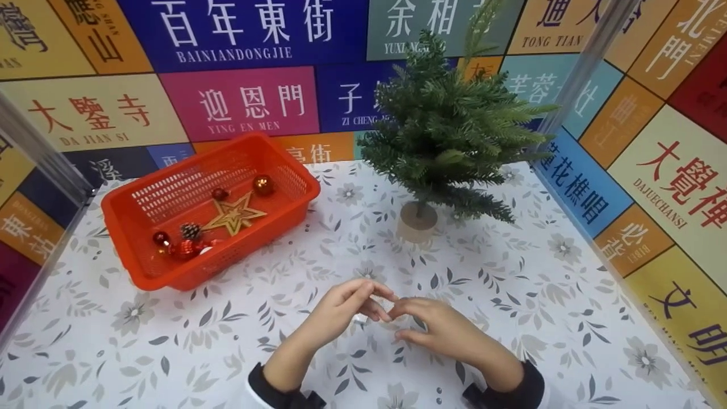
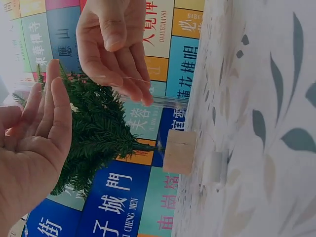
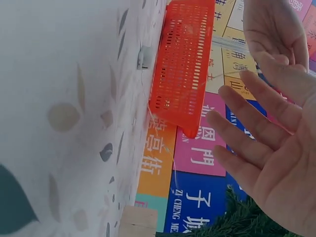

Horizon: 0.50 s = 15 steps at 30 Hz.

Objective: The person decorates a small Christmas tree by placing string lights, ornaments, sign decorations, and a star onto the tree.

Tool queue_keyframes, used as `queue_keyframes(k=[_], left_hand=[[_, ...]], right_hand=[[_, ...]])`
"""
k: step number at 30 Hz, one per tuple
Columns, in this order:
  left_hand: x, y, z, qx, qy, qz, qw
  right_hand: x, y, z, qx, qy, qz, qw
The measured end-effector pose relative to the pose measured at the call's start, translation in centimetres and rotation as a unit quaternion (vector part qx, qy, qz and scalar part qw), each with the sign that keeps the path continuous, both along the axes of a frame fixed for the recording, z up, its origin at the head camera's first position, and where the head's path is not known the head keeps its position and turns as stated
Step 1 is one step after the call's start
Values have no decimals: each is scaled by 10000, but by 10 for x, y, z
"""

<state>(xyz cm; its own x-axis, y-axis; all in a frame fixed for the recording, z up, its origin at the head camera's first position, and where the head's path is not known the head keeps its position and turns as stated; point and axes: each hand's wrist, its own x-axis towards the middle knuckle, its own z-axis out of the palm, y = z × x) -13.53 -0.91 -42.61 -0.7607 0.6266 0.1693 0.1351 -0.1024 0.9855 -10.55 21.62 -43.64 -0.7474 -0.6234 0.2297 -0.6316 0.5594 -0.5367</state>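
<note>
Near the table's front middle, my left hand [image 1: 341,309] and right hand [image 1: 437,326] are raised with fingertips close together. In the left wrist view, the left hand's fingers [image 2: 54,108] are nearly straight. The right hand's fingers [image 3: 256,123] are spread and slightly bent in the right wrist view. A thin wire [image 3: 166,149] hangs there, and a fine strand runs by the fingertips; I cannot tell whether it is pinched. Beneath the hands lies a small whitish object [image 1: 359,319], mostly hidden by the left hand.
A small artificial Christmas tree [image 1: 448,125] stands on a wooden base [image 1: 417,224] at the back right. At the left, a red basket [image 1: 301,196] holds a gold star [image 1: 234,214], a pinecone [image 1: 191,230] and several baubles. Printed panels surround the flowered tablecloth.
</note>
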Motion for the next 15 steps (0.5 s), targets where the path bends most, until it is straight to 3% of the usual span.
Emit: queue_keyframes(k=[3,7,9,11,15], left_hand=[[-6,3,-3,-969,391,526,9931],[-19,7,0,-2182,1066,1055,9643],[-24,6,4,-2409,1151,1113,9573],[-28,5,8,-2342,1007,1135,9603],[-32,0,15,-1901,668,1081,9735]], right_hand=[[0,2,3,202,-204,-232,9993],[-1,8,7,435,-354,-411,9976],[-3,10,7,543,-402,-376,9970],[-6,11,7,707,-457,-325,9959],[-15,3,6,1158,-375,-9,9926]])
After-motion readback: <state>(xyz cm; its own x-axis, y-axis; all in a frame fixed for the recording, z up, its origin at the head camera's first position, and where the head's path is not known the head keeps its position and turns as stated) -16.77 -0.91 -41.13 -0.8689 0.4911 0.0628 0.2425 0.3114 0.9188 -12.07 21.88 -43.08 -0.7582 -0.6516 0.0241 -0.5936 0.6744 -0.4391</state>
